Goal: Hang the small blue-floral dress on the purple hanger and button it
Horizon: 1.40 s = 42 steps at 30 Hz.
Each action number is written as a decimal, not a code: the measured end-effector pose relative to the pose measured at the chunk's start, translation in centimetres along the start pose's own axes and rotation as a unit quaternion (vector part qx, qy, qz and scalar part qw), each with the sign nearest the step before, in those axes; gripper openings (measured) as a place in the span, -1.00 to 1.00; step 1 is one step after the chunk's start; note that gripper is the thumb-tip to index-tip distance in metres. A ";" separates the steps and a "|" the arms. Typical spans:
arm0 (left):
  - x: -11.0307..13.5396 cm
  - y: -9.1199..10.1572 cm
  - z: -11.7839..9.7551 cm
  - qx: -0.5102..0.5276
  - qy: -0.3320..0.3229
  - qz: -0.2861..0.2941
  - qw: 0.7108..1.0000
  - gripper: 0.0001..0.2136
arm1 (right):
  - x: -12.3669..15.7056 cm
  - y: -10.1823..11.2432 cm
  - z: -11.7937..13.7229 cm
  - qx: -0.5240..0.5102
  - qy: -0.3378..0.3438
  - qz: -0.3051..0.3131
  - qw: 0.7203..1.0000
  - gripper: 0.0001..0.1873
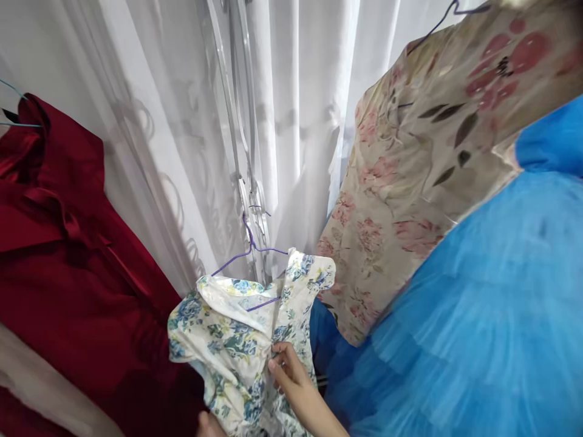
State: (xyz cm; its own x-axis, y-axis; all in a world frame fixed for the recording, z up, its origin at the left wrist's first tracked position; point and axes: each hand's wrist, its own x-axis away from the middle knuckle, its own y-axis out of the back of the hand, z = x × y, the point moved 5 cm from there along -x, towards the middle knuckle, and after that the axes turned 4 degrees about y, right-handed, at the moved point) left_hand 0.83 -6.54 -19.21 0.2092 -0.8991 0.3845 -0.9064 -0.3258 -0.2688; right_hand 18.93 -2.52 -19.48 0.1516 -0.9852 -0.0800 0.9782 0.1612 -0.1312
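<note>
A white sleeveless dress [232, 346] with blue flowers and green leaves hangs from a thin purple hanger [251, 245] at the lower middle. Its front is split at the neck, and one shoulder sits higher than the other. My right hand [291, 373] pinches the cloth along the front opening, thumb and fingers closed on it. Whether a zip or a button lies under the fingertips I cannot make out. Only a small part of my left hand [210, 425] shows at the bottom edge, beside the dress's left side; most of its fingers are hidden.
A dark red garment [68, 261] hangs at left. To the right hang a beige garment [387, 200] with pink flowers and a blue layered tulle dress [473, 303]. Behind are a white curtain [300, 79] and a metal rail [248, 109] with several hooks.
</note>
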 end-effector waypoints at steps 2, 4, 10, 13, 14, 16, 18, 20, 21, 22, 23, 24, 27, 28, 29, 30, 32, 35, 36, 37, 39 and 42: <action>-0.1 1.3 0.6 0.003 0.012 -0.005 1.000 -0.73 | -1.2 -1.1 0.3 0.042 0.014 -0.016 0.999 -0.65; -0.5 2.0 1.3 0.021 0.020 0.000 1.000 -0.58 | -2.2 -2.0 0.8 0.067 0.026 -0.027 0.997 -0.64; -3.8 3.1 1.5 0.079 -0.027 -0.073 0.994 -0.46 | -2.7 -1.8 2.2 0.032 0.008 -0.036 0.999 -0.59; -3.3 5.1 -0.2 0.052 -0.239 -0.246 0.938 -0.53 | -1.5 -1.2 2.1 -0.004 -0.050 -0.029 0.998 -0.59; -2.7 5.1 -0.7 0.016 -0.309 -0.275 0.910 -0.56 | -1.1 -1.0 2.0 -0.007 -0.065 -0.023 0.998 -0.60; -1.6 3.3 -1.0 -0.091 -0.376 -0.233 0.892 -0.64 | -0.4 -0.9 2.0 -0.005 -0.084 -0.014 0.996 -0.62; -0.9 -0.2 -0.4 -0.195 -0.366 -0.104 0.904 -0.72 | 0.2 -0.8 2.1 0.000 -0.090 -0.003 0.996 -0.66; 0.2 -3.6 0.3 -0.244 -0.353 -0.005 0.903 -0.79 | 0.5 -0.7 2.4 0.004 -0.092 0.008 0.996 -0.68; 0.7 -4.9 0.4 -0.247 -0.357 0.013 0.901 -0.85 | 0.7 -0.7 2.7 0.005 -0.091 0.014 0.996 -0.68; 1.2 -5.9 0.4 -0.241 -0.365 0.016 0.899 -0.90 | 0.7 -0.8 3.1 0.005 -0.087 0.022 0.996 -0.68; 1.5 -6.6 0.4 -0.232 -0.370 0.011 0.900 -0.91 | 0.7 -0.9 3.6 0.005 -0.082 0.030 0.996 -0.68; 1.6 -7.0 0.5 -0.221 -0.369 0.003 0.903 -0.87 | 0.6 -1.0 4.2 0.005 -0.074 0.037 0.997 -0.67; 1.3 -6.8 0.6 -0.182 -0.346 -0.024 0.920 -0.88 | 0.1 -1.9 6.1 -0.002 -0.049 0.057 0.997 -0.65; 1.1 -6.4 0.6 -0.165 -0.341 -0.040 0.925 -0.89 | -0.1 -2.3 6.6 -0.005 -0.042 0.065 0.997 -0.64; 1.0 -5.9 0.4 -0.149 -0.340 -0.058 0.927 -0.84 | -0.2 -2.8 7.0 -0.008 -0.037 0.074 0.997 -0.65; 0.8 -5.5 0.3 -0.140 -0.342 -0.071 0.926 -0.80 | -0.4 -3.2 7.2 -0.013 -0.033 0.082 0.996 -0.65; 0.4 -5.0 -0.1 -0.152 -0.343 -0.072 0.924 -0.80 | -0.5 -3.7 7.1 -0.023 -0.032 0.085 0.996 -0.65; 0.0 -5.1 -0.4 -0.199 -0.333 -0.027 0.921 -0.82 | -0.6 -3.7 6.8 -0.042 -0.038 0.059 0.997 -0.63; -0.1 -5.2 -0.3 -0.210 -0.331 -0.010 0.920 -0.81 | -0.8 -3.6 6.9 -0.047 -0.037 0.045 0.997 -0.62; -0.1 -5.3 -0.3 -0.217 -0.332 0.006 0.918 -0.83 | -1.0 -3.4 7.4 -0.051 -0.030 0.029 0.998 -0.61; 0.0 -5.5 -0.1 -0.234 -0.336 0.032 0.912 -0.89 | -1.8 -2.9 9.1 -0.058 -0.002 -0.011 0.998 -0.61; 0.1 -5.3 0.2 -0.270 -0.329 0.044 0.904 -0.92 | -3.7 -2.7 13.7 -0.055 0.055 -0.045 0.996 -0.60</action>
State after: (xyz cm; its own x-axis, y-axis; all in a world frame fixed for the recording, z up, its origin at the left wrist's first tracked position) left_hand 5.74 -4.95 -17.92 0.1400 -0.9516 -0.2735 -0.9399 -0.2146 0.2657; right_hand 17.66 -0.09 -5.29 0.0423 -0.9845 -0.1703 0.9647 0.0846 -0.2492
